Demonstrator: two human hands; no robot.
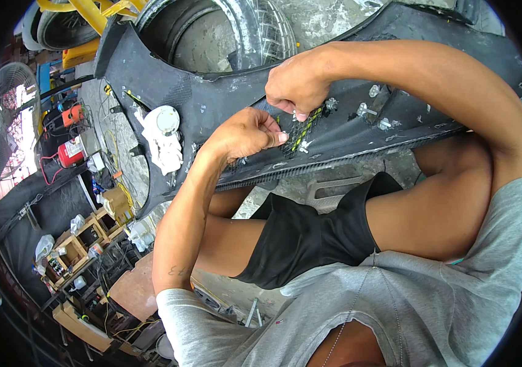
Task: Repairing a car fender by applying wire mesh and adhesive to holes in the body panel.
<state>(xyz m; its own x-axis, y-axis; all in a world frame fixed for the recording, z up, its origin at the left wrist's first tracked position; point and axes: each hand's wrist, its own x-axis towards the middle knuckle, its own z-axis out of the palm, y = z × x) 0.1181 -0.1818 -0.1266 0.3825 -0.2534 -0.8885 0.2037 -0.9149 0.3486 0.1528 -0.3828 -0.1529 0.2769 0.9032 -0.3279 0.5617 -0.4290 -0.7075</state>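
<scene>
A large black plastic car bumper (pixel 212 98) lies across in front of me, scuffed and dotted with white and silvery patches. On it, between my hands, is a small piece of dark mesh (pixel 301 133) with yellow-green streaks. My left hand (pixel 250 134) pinches at the mesh's left edge, thumb and forefinger together. From above, my right hand (pixel 298 84) reaches down with curled fingers, its fingertips closed at the mesh's upper edge. A crumpled white cloth (pixel 163 150) rests on the bumper left of my hands, with a round whitish lid (pixel 167 120) on it.
Behind the bumper lies a tire (pixel 249 30), with yellow metal bars (pixel 89 15) beside it. A fan (pixel 7 122) stands far left, near a red device (pixel 71 151) with cables. Wooden crates (pixel 77 248) hold small items. Under my legs is a grey stool or frame (pixel 331 189).
</scene>
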